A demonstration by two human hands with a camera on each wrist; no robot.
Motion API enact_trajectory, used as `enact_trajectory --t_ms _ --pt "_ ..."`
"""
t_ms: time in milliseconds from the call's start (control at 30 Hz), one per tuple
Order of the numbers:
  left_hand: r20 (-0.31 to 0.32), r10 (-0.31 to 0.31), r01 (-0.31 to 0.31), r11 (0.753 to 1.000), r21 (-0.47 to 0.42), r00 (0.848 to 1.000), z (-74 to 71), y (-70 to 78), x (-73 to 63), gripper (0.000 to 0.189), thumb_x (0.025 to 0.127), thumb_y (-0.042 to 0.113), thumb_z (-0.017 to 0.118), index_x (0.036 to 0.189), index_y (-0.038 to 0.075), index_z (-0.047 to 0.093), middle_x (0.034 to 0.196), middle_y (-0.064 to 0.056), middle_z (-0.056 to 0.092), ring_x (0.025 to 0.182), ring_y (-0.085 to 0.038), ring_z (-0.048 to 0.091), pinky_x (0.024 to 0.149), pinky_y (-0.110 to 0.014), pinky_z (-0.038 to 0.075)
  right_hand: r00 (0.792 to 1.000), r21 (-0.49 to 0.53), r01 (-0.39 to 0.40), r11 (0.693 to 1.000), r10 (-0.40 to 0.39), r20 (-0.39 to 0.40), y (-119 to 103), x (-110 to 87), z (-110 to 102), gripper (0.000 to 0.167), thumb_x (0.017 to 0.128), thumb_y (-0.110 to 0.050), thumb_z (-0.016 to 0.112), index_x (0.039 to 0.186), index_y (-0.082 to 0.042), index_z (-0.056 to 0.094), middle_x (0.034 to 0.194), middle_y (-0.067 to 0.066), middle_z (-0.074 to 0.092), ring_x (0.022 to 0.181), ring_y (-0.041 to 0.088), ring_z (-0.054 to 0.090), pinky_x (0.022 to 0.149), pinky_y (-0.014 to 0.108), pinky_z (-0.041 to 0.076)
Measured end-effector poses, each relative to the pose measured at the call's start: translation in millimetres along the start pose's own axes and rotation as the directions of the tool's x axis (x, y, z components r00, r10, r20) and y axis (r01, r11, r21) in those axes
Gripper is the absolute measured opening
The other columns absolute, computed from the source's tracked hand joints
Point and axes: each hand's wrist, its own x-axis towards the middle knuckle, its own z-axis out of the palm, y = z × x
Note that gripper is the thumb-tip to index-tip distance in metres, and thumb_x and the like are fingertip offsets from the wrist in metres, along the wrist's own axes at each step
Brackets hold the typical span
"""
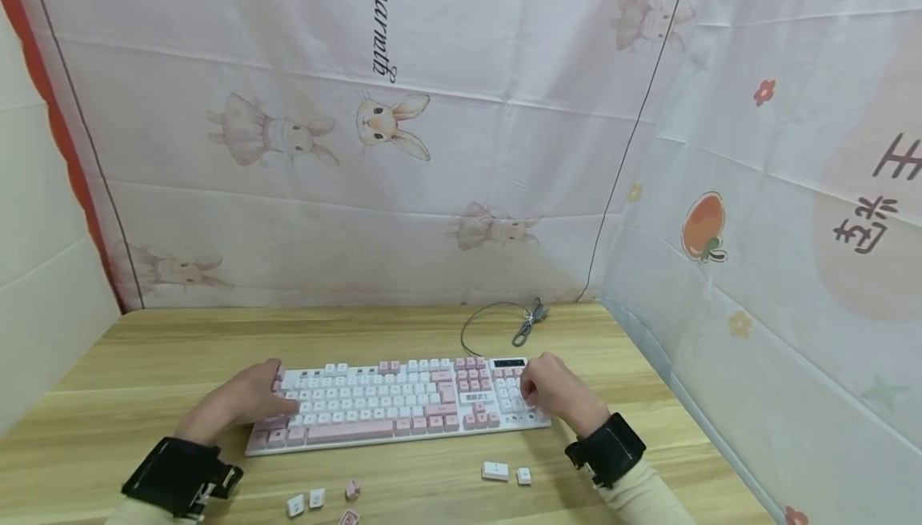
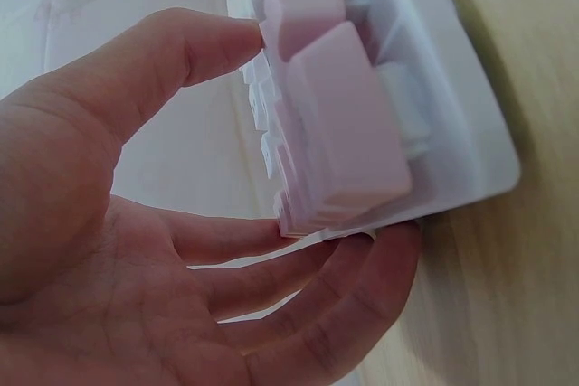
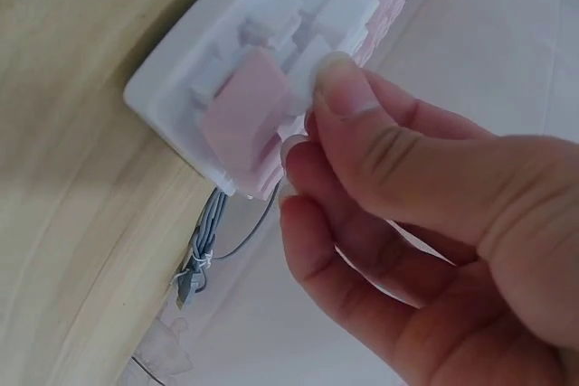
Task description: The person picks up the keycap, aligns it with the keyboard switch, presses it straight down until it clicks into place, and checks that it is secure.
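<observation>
A white and pink keyboard (image 1: 360, 432) lies on the wooden table, several key positions along it bare of caps. At its left end my left hand (image 1: 241, 401) grips it, the thumb on the keys and the fingers curled at the far edge. In the left wrist view, tall pink keycaps (image 2: 348, 124) stand between thumb and fingers. Over the number pad, my right hand (image 1: 558, 387) pinches a white keycap (image 3: 308, 74) between thumb and fingers, beside a large pink keycap (image 3: 249, 110). The fingertips partly hide that white cap.
Loose white keycaps (image 1: 495, 471) lie before the keyboard's right half. More loose caps, white (image 1: 317, 498) and pink (image 1: 352, 490), lie near the front left. A tied grey cable (image 1: 529, 322) rests behind the keyboard. Printed cloth (image 1: 432, 269) hangs at the table's back edge.
</observation>
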Motion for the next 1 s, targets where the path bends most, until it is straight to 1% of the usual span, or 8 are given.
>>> enact_trajectory --t_ms 200,333,433,533,600,800,1000 --pt "-0.003 0.003 -0.003 1.000 -0.005 1.000 -3.0 -0.2 0.4 0.099 0.089 0.032 0.077 0.145 -0.028 0.022 0.147 -0.051 0.031 0.135 -0.066 0.036 0.112 -0.071 0.036 0.999 0.011 0.031 0.999 -0.030 -0.044 0.7 3.3 1.2 0.028 0.073 0.017 0.067 0.065 -0.008 0.077 0.066 -0.003 0.068 0.061 0.005 0.050 0.057 0.018 0.047" --pt "-0.002 0.001 -0.001 1.000 -0.007 1.000 -3.3 0.8 0.6 0.099 0.089 0.032 0.077 0.145 -0.028 0.023 0.148 -0.051 0.032 0.136 -0.066 0.036 0.112 -0.071 0.036 0.999 -0.005 0.048 0.999 -0.048 -0.023 1.4 2.6 2.8 0.026 0.073 0.016 0.069 0.065 -0.008 0.077 0.066 -0.003 0.069 0.060 0.004 0.049 0.055 0.017 0.045" --pt "-0.004 0.005 -0.005 1.000 -0.004 1.000 -2.0 1.1 0.3 0.098 0.089 0.032 0.077 0.145 -0.028 0.024 0.147 -0.051 0.033 0.135 -0.066 0.037 0.112 -0.071 0.037 0.999 0.001 0.052 0.999 -0.052 -0.003 2.9 0.6 4.0 0.023 0.073 0.015 0.073 0.068 -0.007 0.078 0.069 0.000 0.073 0.062 0.003 0.054 0.056 0.016 0.048" --pt "-0.004 0.010 -0.010 1.000 -0.001 1.000 -0.8 0.8 -0.7 0.097 0.089 0.032 0.077 0.144 -0.028 0.024 0.146 -0.051 0.033 0.134 -0.066 0.037 0.111 -0.071 0.038 0.999 0.023 0.047 0.999 -0.047 0.006 3.9 -1.1 3.8 0.022 0.072 0.014 0.076 0.071 -0.007 0.080 0.074 0.003 0.076 0.065 0.006 0.061 0.060 0.017 0.052" --pt "-0.003 0.005 -0.005 1.000 -0.005 1.000 -0.7 0.7 -1.1 0.097 0.089 0.031 0.077 0.145 -0.028 0.024 0.147 -0.051 0.033 0.135 -0.066 0.037 0.112 -0.071 0.037 0.999 0.024 0.040 0.999 -0.040 0.020 3.9 -1.6 2.8 0.021 0.072 0.014 0.077 0.072 -0.007 0.080 0.075 0.003 0.076 0.066 0.007 0.062 0.061 0.019 0.053" --pt "0.000 0.000 0.000 1.000 -0.005 1.000 -1.5 0.1 -0.1 0.098 0.088 0.033 0.077 0.145 -0.027 0.024 0.147 -0.050 0.033 0.135 -0.066 0.037 0.111 -0.071 0.038 0.998 -0.009 0.031 0.999 -0.030 0.046 3.9 -1.5 1.1 0.023 0.074 0.012 0.078 0.070 -0.011 0.077 0.073 -0.002 0.072 0.066 0.006 0.057 0.062 0.020 0.051" --pt "0.000 0.005 -0.005 1.000 0.008 1.000 -0.8 -0.5 -0.1 0.097 0.089 0.034 0.077 0.144 -0.028 0.025 0.145 -0.051 0.035 0.134 -0.066 0.039 0.110 -0.071 0.039 0.997 -0.007 0.036 0.999 -0.035 0.062 4.6 -1.4 0.2 0.023 0.075 0.011 0.077 0.069 -0.011 0.075 0.071 -0.004 0.069 0.065 0.005 0.055 0.062 0.020 0.049"
